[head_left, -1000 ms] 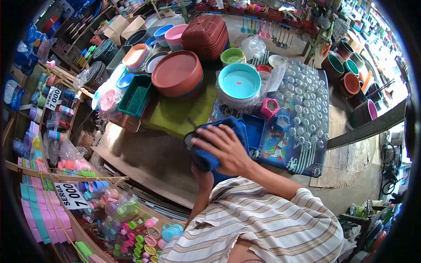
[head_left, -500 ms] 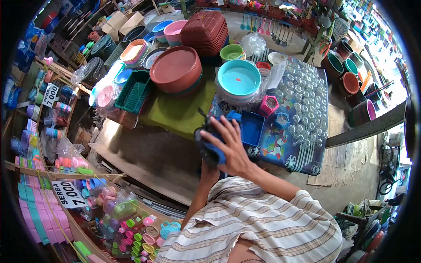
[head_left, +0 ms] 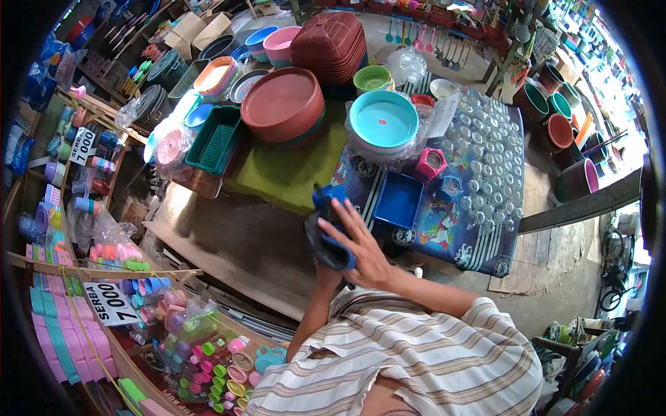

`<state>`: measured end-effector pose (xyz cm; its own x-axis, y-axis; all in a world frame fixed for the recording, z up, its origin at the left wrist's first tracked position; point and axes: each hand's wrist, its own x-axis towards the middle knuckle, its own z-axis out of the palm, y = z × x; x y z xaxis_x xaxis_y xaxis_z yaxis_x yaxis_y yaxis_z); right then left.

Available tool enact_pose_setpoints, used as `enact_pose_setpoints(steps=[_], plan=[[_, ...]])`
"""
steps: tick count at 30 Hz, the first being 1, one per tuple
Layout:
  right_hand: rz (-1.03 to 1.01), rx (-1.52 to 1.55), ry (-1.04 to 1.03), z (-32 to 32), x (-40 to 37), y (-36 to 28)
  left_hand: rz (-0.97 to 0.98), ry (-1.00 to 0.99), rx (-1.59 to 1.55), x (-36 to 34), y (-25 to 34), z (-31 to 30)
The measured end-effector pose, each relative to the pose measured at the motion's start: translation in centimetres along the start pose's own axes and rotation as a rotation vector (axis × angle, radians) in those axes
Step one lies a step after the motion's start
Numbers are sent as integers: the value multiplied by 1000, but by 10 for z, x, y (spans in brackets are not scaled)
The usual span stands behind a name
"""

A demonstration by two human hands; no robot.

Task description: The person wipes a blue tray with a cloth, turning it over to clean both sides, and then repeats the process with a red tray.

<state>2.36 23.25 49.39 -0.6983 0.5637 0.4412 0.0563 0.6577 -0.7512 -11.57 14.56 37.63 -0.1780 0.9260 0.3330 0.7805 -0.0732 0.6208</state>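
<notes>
One patterned blue covering (head_left: 430,216), ahead-right of the right hand (head_left: 365,256), bears a rectangular tray (head_left: 399,201); stacked wares surround. Right hand: open, fingers extended against blue-black bundle (head_left: 320,236). Left hand (head_left: 327,279): beneath bundle, grip indeterminable.

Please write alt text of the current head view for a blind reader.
The right hand lies open against a blue and black item, the left hand mostly hidden below. Beyond, a patterned table carries a turquoise basin, a blue tray and many clear pieces.

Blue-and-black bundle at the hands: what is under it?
Below the blue-and-black bundle, part of the left hand shows. The bundle covers its fingers, so their hold cannot be seen. The right hand lies against the bundle's near side.
</notes>
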Motion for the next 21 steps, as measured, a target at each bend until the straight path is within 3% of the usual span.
enact_pose_setpoints(steps=[1, 3, 6, 10, 12, 14, 16, 18, 21], plan=[[9, 15, 55, -3, 10, 2, -35, 122, -111, 15, 26, -13], [41, 34, 113, -6, 26, 7, -183, 118, -554, 27, 46, -15], [93, 33, 185, -5, 34, 5, -368, 97, -971, 24, 40, -2], [49, -17, 27, 5, 22, -9, -474, 230, -1101, 28, 30, -17], [-12, -34, -190, 9, 10, -19, -519, 279, -1210, 28, 23, -34], [-43, -141, -261, 7, 0, -19, -546, 312, -1320, 28, 17, -49], [-247, -238, -492, 0, -5, -18, -555, 323, -1401, 24, 13, -60], [-305, -281, -500, -3, -8, -5, -565, 328, -1470, 24, 9, -67], [-226, -288, -306, -22, -3, 12, -619, 352, -1564, 29, 14, -70]])
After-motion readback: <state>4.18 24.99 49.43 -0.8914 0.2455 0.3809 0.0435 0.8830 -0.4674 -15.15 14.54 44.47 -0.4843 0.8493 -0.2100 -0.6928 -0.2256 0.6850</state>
